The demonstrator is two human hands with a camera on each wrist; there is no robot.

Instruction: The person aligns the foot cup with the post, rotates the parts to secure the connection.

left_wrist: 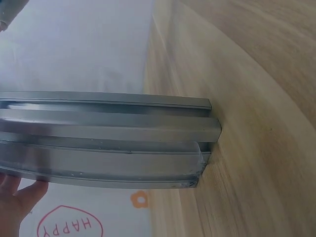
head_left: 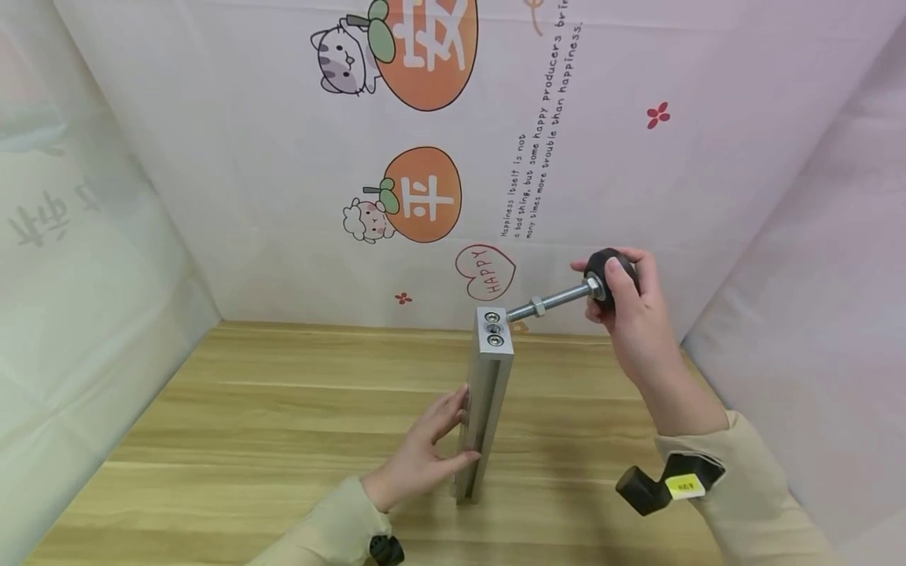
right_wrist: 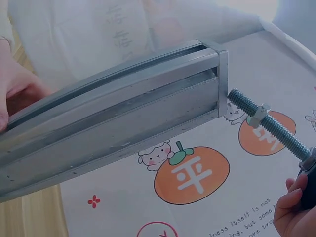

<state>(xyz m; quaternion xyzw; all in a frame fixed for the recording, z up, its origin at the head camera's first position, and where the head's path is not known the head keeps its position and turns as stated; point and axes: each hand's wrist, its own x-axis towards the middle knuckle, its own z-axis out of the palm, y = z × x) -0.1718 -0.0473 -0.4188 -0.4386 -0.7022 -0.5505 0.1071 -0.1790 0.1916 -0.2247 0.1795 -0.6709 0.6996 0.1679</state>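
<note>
An aluminium profile (head_left: 485,409) stands upright on the wooden table, with slots down its sides. The end plate (head_left: 495,330) on its top shows two screws and a hole between them. Thumb and fingers of my left hand (head_left: 425,456) grip the profile on both sides, about halfway down. My right hand (head_left: 633,314) holds a levelling foot (head_left: 559,299) by its black round base. Its threaded rod carries a hex nut (right_wrist: 258,114) and points at the plate. In the right wrist view the rod tip appears close to the plate's face, outside the hole.
The wooden table (head_left: 248,409) reaches back to a printed white cloth wall (head_left: 283,196). Cloth walls also rise at the left and right. A black wrist camera (head_left: 644,489) sits on the right sleeve, another (head_left: 385,549) on the left.
</note>
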